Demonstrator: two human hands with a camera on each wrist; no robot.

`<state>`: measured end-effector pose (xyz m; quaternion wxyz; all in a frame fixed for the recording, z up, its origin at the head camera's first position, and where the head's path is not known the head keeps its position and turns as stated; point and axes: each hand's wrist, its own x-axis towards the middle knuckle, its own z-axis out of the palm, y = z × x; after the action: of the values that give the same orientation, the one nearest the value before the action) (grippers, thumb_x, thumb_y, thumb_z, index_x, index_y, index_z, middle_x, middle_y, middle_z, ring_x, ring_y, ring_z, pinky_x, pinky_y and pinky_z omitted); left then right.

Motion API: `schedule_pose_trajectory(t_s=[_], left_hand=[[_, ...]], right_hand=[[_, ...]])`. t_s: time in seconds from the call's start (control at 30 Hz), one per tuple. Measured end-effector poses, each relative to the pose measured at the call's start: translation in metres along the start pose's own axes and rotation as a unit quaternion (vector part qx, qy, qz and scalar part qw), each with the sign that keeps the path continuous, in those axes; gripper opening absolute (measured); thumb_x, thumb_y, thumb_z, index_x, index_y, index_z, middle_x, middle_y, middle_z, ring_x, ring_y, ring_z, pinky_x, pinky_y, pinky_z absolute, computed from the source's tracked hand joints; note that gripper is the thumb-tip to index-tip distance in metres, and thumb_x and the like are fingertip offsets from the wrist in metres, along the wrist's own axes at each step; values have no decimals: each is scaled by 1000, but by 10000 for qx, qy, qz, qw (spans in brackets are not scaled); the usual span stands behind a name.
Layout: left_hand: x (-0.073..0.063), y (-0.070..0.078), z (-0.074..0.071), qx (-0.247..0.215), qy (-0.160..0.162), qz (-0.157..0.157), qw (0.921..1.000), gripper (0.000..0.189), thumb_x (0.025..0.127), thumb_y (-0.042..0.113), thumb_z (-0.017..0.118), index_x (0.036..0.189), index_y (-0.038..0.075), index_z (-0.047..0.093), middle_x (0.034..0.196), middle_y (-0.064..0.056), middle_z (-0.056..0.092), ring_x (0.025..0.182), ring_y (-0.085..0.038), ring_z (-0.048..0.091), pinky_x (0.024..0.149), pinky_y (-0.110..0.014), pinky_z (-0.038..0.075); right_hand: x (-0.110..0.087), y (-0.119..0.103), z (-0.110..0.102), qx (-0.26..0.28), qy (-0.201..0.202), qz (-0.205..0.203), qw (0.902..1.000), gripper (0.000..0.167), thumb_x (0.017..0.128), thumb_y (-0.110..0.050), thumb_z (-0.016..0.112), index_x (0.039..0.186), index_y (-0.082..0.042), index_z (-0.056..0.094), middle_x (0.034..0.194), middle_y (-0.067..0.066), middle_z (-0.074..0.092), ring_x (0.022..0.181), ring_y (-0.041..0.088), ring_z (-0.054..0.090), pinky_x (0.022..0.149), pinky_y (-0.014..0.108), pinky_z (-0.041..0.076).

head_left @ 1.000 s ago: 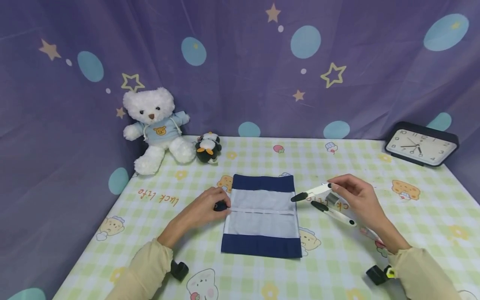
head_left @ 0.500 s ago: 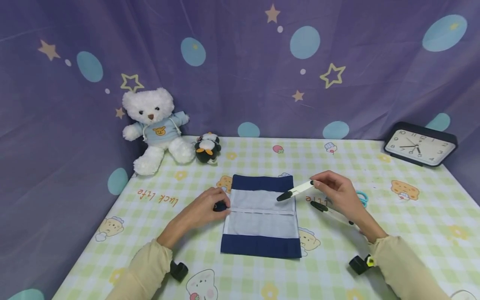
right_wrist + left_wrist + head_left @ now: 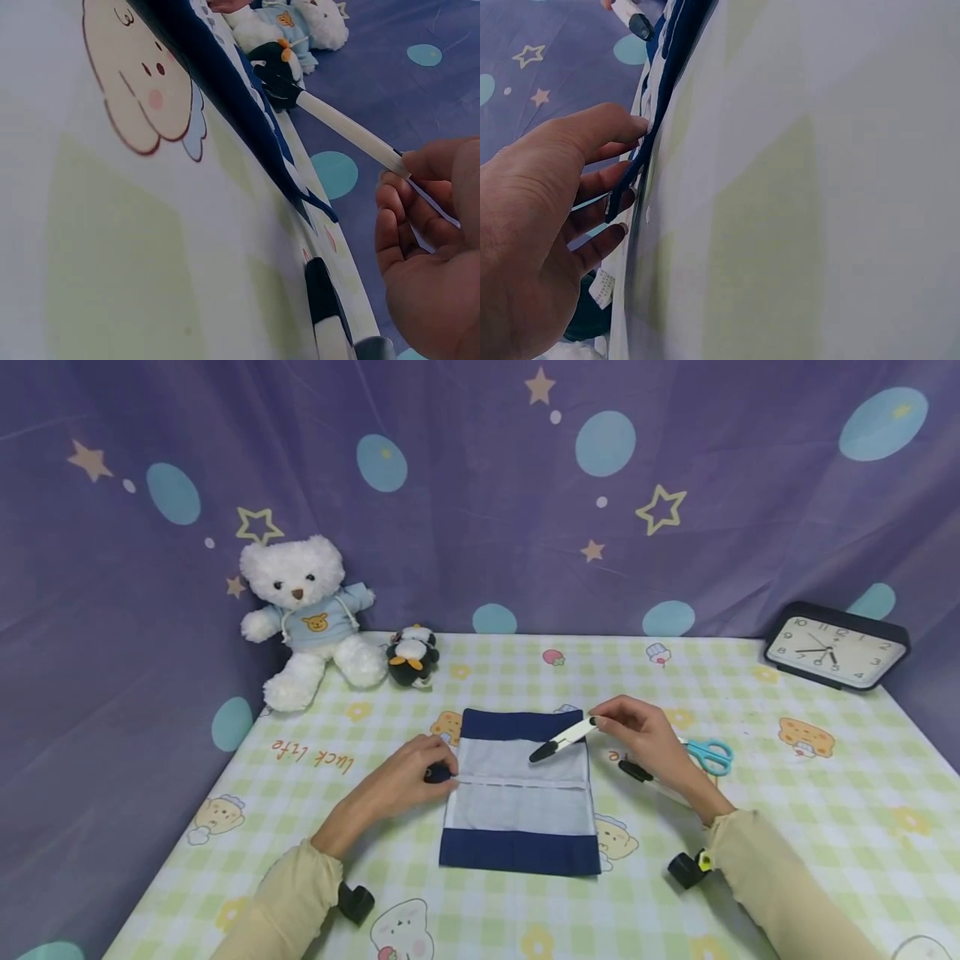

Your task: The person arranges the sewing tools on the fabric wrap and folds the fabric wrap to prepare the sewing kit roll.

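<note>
pinching white pen (image 3: 573, 732) by rear end in right hand (image 3: 637, 739), the nearer one; holding it above far half of cloth pouch (image 3: 517, 852), slanted lengthwise leftward, black end lowest. gripping pouch's left edge near middle seam with left hand (image 3: 412, 774).

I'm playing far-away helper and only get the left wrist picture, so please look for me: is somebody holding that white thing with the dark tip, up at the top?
Observer: Yes, the right hand pinches the white pen by the end opposite its dark tip.
Operator: Ooh! Is there another one like it?
Observer: Yes, a second pen lies to the right of the blue-and-white cloth, apart from it.
Operator: Is anything snippy there?
Observer: There are blue-handled scissors to the right of the right hand, with their blades hidden.
</note>
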<state>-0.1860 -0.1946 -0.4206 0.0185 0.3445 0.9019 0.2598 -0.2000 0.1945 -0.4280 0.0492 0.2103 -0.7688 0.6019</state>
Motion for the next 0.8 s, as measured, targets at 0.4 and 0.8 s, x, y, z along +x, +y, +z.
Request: schedule_pose_trajectory(t_s=[0.4,0.8], left_hand=[[0,-1,1,56,65,64,9999,8,95,21,78,97,20,71,99,10,59,96,-15,56,84,-37,49],[0,-2,1,46,78,87,9999,8,95,21,78,97,20,71,99,10,59,97,-16,56,84,-38,49]], right_hand=[[7,3,10,-20,-302,251,9992,19,105,-8,61,117,4,69,106,15,69,78,34,60,51,39,52],[14,0,17,-82,-404,463,9981,19,105,-14,63,117,-2,72,104,14,71,76,36,58,45,31,42]])
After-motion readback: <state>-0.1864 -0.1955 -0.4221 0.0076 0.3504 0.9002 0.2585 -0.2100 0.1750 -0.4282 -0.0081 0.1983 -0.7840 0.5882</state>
